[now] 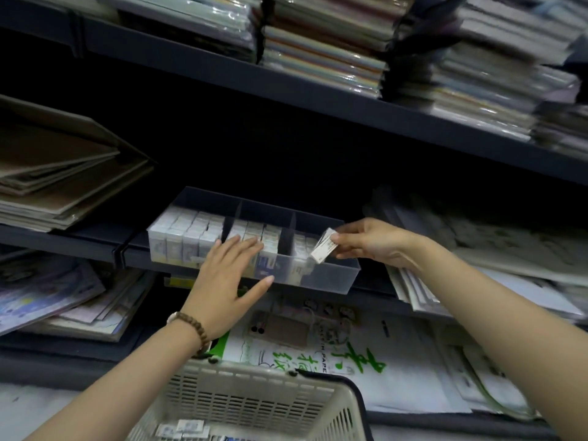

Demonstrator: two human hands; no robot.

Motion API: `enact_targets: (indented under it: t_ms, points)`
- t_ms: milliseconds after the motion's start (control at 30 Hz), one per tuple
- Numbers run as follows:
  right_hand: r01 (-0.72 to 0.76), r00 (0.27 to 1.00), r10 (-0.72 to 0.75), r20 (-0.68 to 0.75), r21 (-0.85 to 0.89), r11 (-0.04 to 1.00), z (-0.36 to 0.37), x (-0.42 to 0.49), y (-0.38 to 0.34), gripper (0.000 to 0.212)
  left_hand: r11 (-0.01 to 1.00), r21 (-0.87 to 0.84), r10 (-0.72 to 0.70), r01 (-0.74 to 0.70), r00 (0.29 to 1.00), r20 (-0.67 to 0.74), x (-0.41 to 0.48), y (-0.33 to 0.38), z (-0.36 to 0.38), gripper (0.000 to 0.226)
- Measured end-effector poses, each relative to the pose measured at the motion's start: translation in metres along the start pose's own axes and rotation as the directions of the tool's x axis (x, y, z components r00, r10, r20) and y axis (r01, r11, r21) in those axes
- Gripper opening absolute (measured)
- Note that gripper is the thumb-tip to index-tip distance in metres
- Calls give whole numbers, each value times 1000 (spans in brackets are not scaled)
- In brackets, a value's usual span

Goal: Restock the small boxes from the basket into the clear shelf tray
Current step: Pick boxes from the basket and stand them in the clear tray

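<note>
A clear shelf tray (pixel 337 278) with dividers sits on the middle shelf, its left and middle compartments packed with upright small boxes (pixel 187 232). My right hand (pixel 372 241) pinches one small white box (pixel 323 249) tilted over the tray's right compartment, which holds a few boxes. My left hand (pixel 227 275) lies flat with straight fingers against the tray's front and the tops of the middle boxes. A cream plastic basket (pixel 254 405) at the bottom holds more small boxes (pixel 183 428).
Stacks of wrapped paper pads (pixel 321 55) fill the upper shelf. Brown folders (pixel 63 173) lie left of the tray, and blurred paper packs (pixel 477 237) lie to its right. Flat paper packages with green print (pixel 350 361) lie on the lower shelf behind the basket.
</note>
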State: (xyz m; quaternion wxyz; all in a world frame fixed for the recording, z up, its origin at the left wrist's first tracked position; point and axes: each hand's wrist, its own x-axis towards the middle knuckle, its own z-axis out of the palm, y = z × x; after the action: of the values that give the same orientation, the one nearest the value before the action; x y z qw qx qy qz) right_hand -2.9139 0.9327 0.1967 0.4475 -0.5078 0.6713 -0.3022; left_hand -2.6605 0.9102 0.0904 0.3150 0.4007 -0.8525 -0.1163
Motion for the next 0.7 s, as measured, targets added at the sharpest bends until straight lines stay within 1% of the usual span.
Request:
enact_targets:
  t_ms: [133, 267, 367, 467, 533, 700]
  points:
    - [-27, 999, 28, 27, -24, 999, 2, 9, -5, 32, 1000, -12, 4, -4, 1000, -18, 0, -5, 4, 69]
    - [-44, 999, 42, 33, 41, 998, -3, 8, -7, 33, 1000, 15, 19, -19, 1000, -13, 1, -7, 6, 74]
    - [-6, 999, 8, 34, -52, 999, -1, 6, -5, 34, 1000, 20, 12, -11, 1000, -11, 1, -7, 6, 74]
    - [84, 996, -84, 5, -148, 985, 2, 5, -3, 35, 1000, 22, 14, -14, 1000, -21, 1, -7, 6, 75]
    - [124, 992, -125, 8, -183, 975, 1, 3, -2, 35, 1000, 23, 15, -15, 1000, -19, 1, -6, 6, 75]
    - [141, 990, -144, 5, -236, 962, 2, 3, 1, 38, 1000, 26, 12, -11, 1000, -19, 1, -5, 5, 76]
